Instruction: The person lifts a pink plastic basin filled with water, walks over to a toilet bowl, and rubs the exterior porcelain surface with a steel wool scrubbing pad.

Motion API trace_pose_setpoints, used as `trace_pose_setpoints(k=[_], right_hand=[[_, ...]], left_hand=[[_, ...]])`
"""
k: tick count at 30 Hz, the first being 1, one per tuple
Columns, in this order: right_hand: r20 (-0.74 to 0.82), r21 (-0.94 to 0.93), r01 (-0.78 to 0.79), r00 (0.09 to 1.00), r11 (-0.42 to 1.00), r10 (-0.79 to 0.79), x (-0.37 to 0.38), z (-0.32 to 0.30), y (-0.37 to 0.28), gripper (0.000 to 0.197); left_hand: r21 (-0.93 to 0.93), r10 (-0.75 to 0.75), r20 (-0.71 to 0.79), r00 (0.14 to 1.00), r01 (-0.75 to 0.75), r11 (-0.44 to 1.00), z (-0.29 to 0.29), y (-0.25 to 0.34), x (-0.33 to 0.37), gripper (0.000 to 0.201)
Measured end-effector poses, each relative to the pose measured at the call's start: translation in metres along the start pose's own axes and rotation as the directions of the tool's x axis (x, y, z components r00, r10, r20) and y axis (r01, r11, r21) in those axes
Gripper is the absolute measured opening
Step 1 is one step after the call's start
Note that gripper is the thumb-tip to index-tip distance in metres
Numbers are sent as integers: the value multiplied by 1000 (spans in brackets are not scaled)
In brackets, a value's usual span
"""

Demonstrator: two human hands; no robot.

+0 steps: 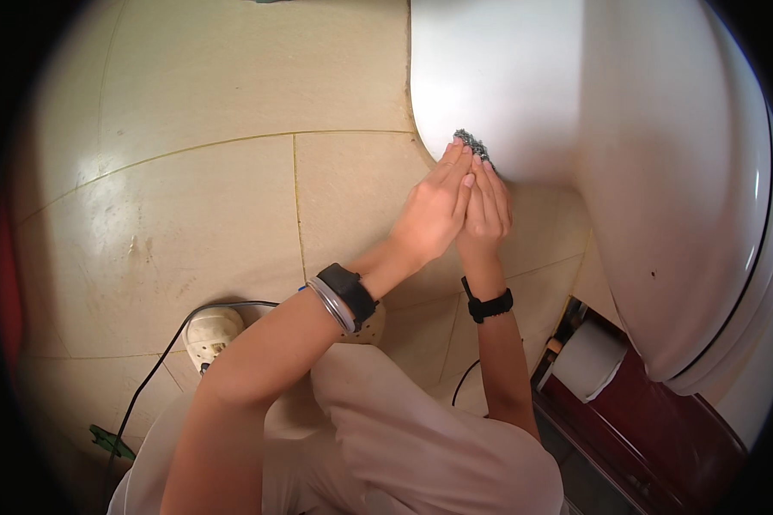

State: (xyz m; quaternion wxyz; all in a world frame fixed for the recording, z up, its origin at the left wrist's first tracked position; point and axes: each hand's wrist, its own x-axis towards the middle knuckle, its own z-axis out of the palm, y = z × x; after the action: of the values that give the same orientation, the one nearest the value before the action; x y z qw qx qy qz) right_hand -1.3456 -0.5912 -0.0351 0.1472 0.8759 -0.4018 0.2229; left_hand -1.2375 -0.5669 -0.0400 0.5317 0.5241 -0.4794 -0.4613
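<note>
A dark grey-green scouring pad (474, 142) is pressed against the lower side of a white toilet base (507, 77). The fingers of my left hand (438, 202) lie together over its near edge. My right hand (487, 206) sits right beside, its fingertips also on the scourer and its fingers held close together. Both hands touch one another, so much of the scourer is hidden under them. Black bands circle both wrists, and a light grey ring is on the left one too.
Tiled floor (189, 215) spreads out on the left. The toilet bowl (670, 172) bulges out at the right. A roll of toilet paper (588, 360) rests on a dark red unit (653, 429). A black cable (150, 378) runs past a cream clog (208, 333).
</note>
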Motion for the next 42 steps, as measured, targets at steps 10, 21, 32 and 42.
trace_pose_setpoints(k=[10,21,32,42], right_hand=[[31,5,8,999,1000,-8,5,15,-6,10],[81,50,4,997,999,-8,7,-1,-9,13],[45,49,-97,994,994,95,-5,-31,-9,14],[69,37,22,997,999,-25,14,2,0,14]], left_hand=[[-49,-154,17,988,154,987,-8,-12,9,39],[-75,-189,34,981,191,979,-12,3,2,41],[-36,-105,56,993,107,994,1,25,-16,40],[-93,-165,-62,984,159,983,-1,0,8,40]])
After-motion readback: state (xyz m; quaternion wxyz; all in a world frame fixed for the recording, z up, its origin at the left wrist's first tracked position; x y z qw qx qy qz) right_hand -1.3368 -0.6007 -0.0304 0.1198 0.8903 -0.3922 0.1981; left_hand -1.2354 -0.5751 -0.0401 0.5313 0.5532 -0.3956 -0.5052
